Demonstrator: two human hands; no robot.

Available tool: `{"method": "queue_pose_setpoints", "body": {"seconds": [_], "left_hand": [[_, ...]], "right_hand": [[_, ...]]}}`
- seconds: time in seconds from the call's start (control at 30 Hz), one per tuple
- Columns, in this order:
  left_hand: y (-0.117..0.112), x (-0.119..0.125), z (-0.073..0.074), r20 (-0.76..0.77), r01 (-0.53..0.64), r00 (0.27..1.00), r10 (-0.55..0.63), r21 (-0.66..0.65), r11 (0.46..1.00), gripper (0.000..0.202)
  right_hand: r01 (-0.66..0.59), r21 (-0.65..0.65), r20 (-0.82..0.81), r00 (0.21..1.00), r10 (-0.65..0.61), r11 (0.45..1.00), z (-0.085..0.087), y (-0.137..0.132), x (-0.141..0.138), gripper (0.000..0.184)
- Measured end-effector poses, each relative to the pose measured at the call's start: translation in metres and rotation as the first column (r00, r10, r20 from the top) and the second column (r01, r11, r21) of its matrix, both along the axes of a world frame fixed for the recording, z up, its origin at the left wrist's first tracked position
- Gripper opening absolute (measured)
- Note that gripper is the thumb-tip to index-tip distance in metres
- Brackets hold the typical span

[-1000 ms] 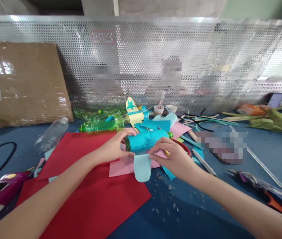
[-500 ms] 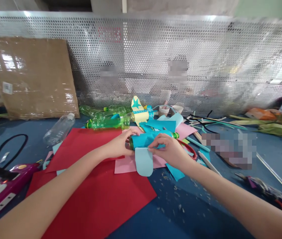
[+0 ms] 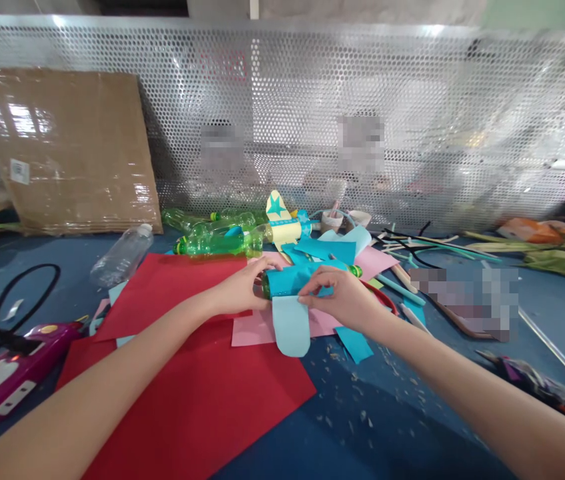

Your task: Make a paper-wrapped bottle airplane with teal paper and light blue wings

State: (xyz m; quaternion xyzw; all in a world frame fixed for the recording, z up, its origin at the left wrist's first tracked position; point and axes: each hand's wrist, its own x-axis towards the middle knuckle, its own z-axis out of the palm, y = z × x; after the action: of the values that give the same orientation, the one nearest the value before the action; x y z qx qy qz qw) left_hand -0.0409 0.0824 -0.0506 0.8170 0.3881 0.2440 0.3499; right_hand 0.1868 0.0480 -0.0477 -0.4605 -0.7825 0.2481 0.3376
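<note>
A green plastic bottle (image 3: 266, 287) wrapped in blue paper (image 3: 287, 281) lies on its side at the middle of the table, its green cap (image 3: 356, 271) pointing right. My left hand (image 3: 242, 287) is closed around the bottle's base end. Against the wrapped side, my right hand (image 3: 335, 297) pinches the upper right corner of a pale blue paper piece (image 3: 291, 327) with a rounded lower end. That piece hangs down from the bottle toward me. Beneath them lie pink paper (image 3: 252, 331) and red sheets (image 3: 202, 393).
Green bottles (image 3: 222, 244) and a yellow paper-covered bottle (image 3: 286, 232) lie behind. A clear bottle (image 3: 121, 257) and a purple power strip (image 3: 22, 367) are on the left. Cardboard (image 3: 72, 153) leans against the perforated metal panel (image 3: 292, 100). Pliers-like tools (image 3: 532, 380) lie at right.
The view has shifted slightly. Both hands keep nearly the same hold on the wrapped bottle and the pale blue paper piece.
</note>
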Motion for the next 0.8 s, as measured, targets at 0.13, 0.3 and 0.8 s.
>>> {"method": "queue_pose_setpoints", "body": {"seconds": [0.13,0.3,0.8], "left_hand": [[0.0,-0.0006,-0.001,0.001,-0.008,1.0,0.008,-0.004,1.0,0.057],[-0.0001,0.0002,0.0001,0.019,0.022,1.0,-0.022,0.004,1.0,0.056],[-0.0006,-0.0029,0.0027,-0.019,0.058,0.998,-0.058,0.003,0.998,0.061]], "right_hand": [[0.026,-0.007,0.026,0.999,-0.026,1.0,0.0024,0.0027,-0.0023,0.005],[0.05,-0.016,0.057,0.997,-0.049,0.999,0.0056,0.0042,-0.0051,0.006],[0.089,-0.02,0.123,0.989,-0.086,0.996,0.0092,0.0067,-0.0085,0.005]]}}
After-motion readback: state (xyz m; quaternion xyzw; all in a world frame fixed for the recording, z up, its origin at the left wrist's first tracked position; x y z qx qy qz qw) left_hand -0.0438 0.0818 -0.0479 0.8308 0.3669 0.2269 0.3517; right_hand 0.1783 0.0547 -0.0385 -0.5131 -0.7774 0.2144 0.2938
